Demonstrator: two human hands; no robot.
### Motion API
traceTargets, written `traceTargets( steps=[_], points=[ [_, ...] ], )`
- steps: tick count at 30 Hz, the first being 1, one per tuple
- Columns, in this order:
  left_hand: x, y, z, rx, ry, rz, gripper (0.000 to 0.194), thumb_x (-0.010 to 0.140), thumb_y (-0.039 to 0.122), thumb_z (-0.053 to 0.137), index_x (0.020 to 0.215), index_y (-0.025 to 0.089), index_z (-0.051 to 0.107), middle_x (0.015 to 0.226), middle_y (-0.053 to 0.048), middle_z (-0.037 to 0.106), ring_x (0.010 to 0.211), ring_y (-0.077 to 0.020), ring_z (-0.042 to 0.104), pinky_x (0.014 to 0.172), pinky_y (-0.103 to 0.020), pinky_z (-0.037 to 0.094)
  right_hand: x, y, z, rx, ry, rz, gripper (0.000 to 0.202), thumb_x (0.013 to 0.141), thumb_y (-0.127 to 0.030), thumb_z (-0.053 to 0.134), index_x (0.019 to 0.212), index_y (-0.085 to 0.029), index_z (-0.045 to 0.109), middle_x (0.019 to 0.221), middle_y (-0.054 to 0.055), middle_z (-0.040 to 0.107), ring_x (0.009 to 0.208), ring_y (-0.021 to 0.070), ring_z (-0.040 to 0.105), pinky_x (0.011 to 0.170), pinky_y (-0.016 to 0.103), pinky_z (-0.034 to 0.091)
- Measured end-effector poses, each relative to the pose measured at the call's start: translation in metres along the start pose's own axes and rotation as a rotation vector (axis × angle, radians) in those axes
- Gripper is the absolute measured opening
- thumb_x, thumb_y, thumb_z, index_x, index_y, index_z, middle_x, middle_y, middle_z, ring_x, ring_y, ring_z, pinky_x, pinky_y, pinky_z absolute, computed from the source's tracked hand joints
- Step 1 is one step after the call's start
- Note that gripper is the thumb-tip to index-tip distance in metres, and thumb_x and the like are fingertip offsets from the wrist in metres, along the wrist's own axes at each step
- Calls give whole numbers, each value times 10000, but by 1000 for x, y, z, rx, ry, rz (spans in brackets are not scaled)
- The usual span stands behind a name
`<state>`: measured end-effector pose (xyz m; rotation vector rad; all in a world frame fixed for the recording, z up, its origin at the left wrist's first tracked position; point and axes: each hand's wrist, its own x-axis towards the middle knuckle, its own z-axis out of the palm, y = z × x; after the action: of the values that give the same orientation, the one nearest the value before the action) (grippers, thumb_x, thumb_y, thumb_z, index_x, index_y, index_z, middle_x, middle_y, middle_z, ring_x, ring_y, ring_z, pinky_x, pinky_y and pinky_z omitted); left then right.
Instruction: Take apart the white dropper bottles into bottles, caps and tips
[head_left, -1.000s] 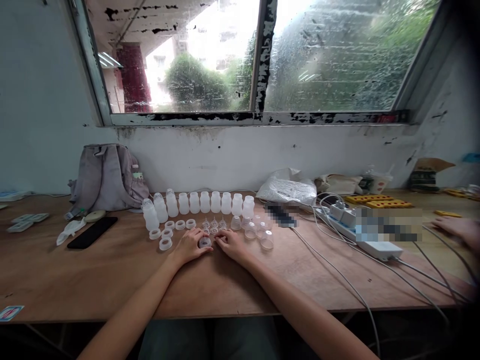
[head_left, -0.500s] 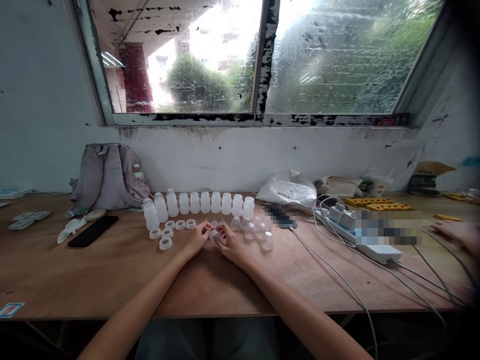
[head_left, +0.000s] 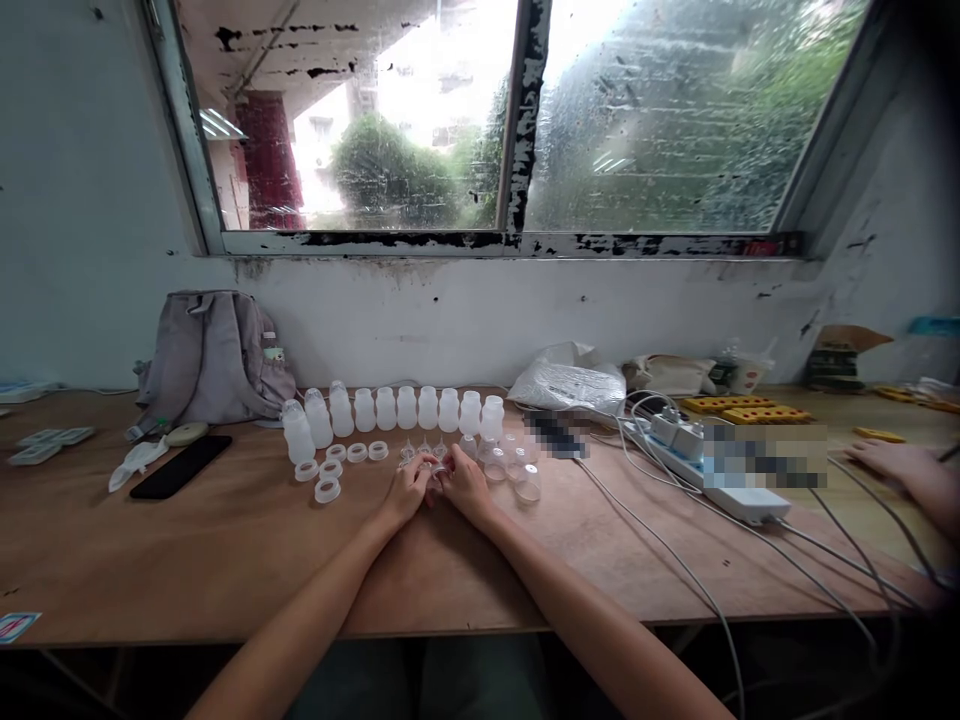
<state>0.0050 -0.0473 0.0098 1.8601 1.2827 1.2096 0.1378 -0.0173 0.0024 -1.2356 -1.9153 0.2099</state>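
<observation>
My left hand (head_left: 409,488) and my right hand (head_left: 466,486) meet low over the table, fingers closed around a small translucent baby bottle ring (head_left: 436,468), mostly covered by the fingertips. Just beyond them stand clear bottle nipples (head_left: 424,449). To the left lie several white bottle rings (head_left: 327,491). Clear domed caps (head_left: 527,488) sit right of my right hand. Behind is a curved row of frosted baby bottles (head_left: 406,408); the ones at the left end, such as the capped bottle (head_left: 298,435), wear tops, while the others have open necks.
A black phone (head_left: 181,467) and a grey backpack (head_left: 210,360) are at left. On the right lie a plastic-wrapped package (head_left: 570,382), a white power strip (head_left: 739,500) with trailing cables, and yellow blocks (head_left: 765,412). Another person's hand (head_left: 892,462) rests at far right.
My hands have drawn closer together and now hide more of the ring between them. The view has shifted slightly. At right, the other person's hand shows more fully.
</observation>
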Motion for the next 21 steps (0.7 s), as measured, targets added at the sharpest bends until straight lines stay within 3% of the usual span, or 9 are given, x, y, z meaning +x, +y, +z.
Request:
traceTargets(
  steps=[4,11,21],
  points=[
    [3,0,1,-76,-57,-42,277,755,196,335,970,239,506,420,69,488,329,-120,494,381,-217,366,0,1,2,-54,7,16,104,656,-168,466,726,-210,401,639,-35,468,588,121,453,517,209,277],
    [3,1,1,-94,-68,-43,303,731,151,317,967,217,496,444,64,477,324,-105,508,327,-179,326,2,0,2,-86,1,41,117,666,-175,483,749,-210,409,645,-27,485,590,120,457,515,205,262],
    [0,4,5,-54,-101,-42,367,735,126,305,1055,231,451,722,15,600,399,-87,549,376,-181,386,1,-2,-3,-74,-3,70,197,656,-155,459,846,-209,446,675,-13,517,612,136,494,542,215,316]
  ],
)
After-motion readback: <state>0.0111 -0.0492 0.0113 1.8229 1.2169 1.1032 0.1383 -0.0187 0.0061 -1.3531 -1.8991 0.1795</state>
